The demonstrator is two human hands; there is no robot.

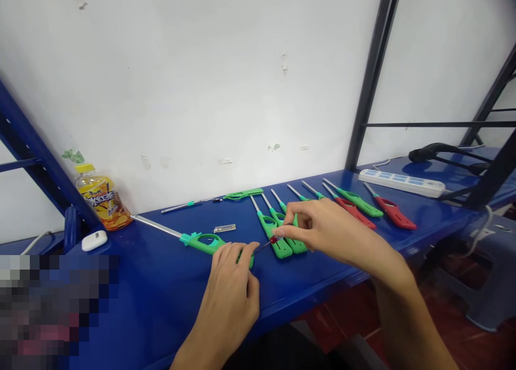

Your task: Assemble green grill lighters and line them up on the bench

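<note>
My left hand is closed over the handle end of a green long-necked lighter, pressing it to the blue table; its metal tube points to the back left. My right hand pinches a small screwdriver with a red handle. Its thin shaft reaches toward the lighter's handle by my left fingers, which hide the tip. Behind them lie a loose green casing half, a detached metal tube with a dark end, and a small clear-and-metal part.
Several green lighters and two red ones lie in a row along the blue table. A white power strip is at the back right. A drink bottle and white earbud case stand left.
</note>
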